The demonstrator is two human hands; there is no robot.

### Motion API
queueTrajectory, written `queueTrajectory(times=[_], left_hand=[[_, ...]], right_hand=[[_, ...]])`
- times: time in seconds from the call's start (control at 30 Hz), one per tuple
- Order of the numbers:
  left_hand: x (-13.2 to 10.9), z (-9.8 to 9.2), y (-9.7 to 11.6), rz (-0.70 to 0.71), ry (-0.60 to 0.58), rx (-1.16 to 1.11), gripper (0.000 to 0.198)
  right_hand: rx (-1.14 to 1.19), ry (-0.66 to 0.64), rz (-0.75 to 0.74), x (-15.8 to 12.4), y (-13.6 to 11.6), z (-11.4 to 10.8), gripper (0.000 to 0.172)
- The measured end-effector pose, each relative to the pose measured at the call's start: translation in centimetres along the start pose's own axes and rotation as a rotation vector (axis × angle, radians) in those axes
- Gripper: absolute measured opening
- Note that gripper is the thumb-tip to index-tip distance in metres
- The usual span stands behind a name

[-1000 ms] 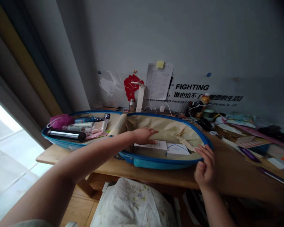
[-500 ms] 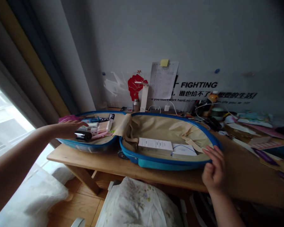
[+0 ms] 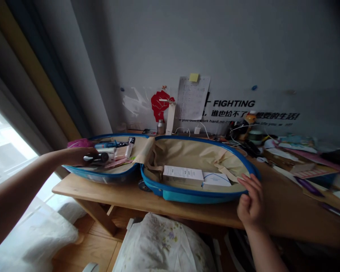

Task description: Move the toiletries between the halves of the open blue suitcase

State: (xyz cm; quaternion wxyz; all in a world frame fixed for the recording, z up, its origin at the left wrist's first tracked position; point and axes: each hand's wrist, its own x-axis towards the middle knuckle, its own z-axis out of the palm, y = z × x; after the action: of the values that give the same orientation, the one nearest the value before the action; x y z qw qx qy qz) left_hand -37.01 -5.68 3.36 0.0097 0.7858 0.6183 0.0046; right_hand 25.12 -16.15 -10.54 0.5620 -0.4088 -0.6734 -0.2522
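A blue suitcase (image 3: 187, 196) with beige lining lies open on the wooden desk (image 3: 272, 211). Its left half holds several toiletry tubes and a pink pouch (image 3: 78, 143). My left hand (image 3: 78, 155) reaches into that half and closes on a dark silver-and-black cylinder (image 3: 98, 158). The right half holds two white boxes, a long white box (image 3: 183, 174) and a smaller white box (image 3: 217, 179) beside it. My right hand (image 3: 251, 204) rests at the right rim of the suitcase, fingers loosely curled, touching the blue edge.
The desk's right side is crowded with papers, cables, bottles and a purple pen (image 3: 306, 187). A wall with posters and a paper sheet (image 3: 191, 97) stands behind. A curtain and window are at left. A floral cushion (image 3: 161, 245) lies below the desk's front edge.
My left hand left the right half of the suitcase, swung over to the left half and closed on the dark cylinder. My right hand stayed at the right rim.
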Motion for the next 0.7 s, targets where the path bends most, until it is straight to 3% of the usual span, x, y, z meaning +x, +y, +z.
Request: queueTrajectory(times=[0.13,0.23,0.33,0.43,0.53,0.7], left_hand=[[0.4,-3.7,3.8,0.04,-0.016,-0.051,0.083],[1.0,-6.7,9.3,0.168,0.045,-0.089,0.09],[1.8,-8.3,16.0,0.338,0.097,-0.144,0.084],[2.6,-8.1,22.5,0.505,0.055,-0.286,0.075],[3.6,-6.7,27.7,0.564,-0.052,-0.325,0.067],[5.0,-3.1,32.4,0.593,-0.288,-0.132,0.06]], right_hand=[[0.016,0.016,0.023,-0.1,0.0,0.1,0.043],[0.015,0.012,0.054,-0.2,0.0,0.1,0.045],[0.008,0.015,0.037,-0.2,-0.1,0.1,0.044],[0.007,0.004,0.007,-0.1,-0.1,0.0,0.042],[0.001,-0.002,-0.006,0.0,-0.1,-0.1,0.042],[0.01,-0.003,0.024,-0.2,-0.1,-0.1,0.043]])
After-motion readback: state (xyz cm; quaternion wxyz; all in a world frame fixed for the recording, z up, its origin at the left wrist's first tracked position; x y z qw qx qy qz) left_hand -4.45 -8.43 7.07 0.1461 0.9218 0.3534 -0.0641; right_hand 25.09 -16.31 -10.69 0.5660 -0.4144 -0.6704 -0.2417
